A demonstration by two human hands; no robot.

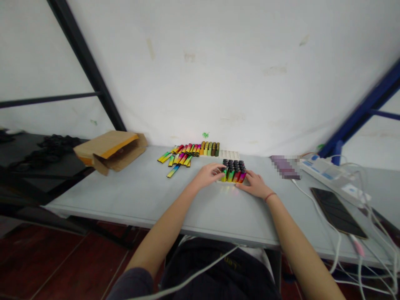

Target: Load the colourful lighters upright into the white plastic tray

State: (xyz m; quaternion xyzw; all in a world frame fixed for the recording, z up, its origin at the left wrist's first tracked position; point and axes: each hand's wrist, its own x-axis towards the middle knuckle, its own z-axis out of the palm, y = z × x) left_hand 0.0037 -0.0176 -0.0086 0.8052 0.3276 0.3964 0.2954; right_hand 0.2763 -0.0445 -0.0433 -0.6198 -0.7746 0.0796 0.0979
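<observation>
A block of upright lighters [234,166] with black tops and bright rainbow bodies stands in rows in a low white tray [223,182]. My left hand [210,174] is at the block's left side, with bent fingertips and thumb closed on a lighter at the front left corner. On the other side, my right hand [256,184] grips the tray's right end, its thumb along the front edge. Behind and to the left lies a loose pile of multicoloured lighter-shaped pieces [179,158]. Beside that pile stand several yellow-to-dark-green upright pieces [209,148] in rows.
An empty white slotted tray [229,154] lies near the wall. An open cardboard box [109,150] rests at the left. At the right are a phone [337,211], a power strip [334,179], tangled white cables and a blurred purple item [285,166]. A cable crosses my lap.
</observation>
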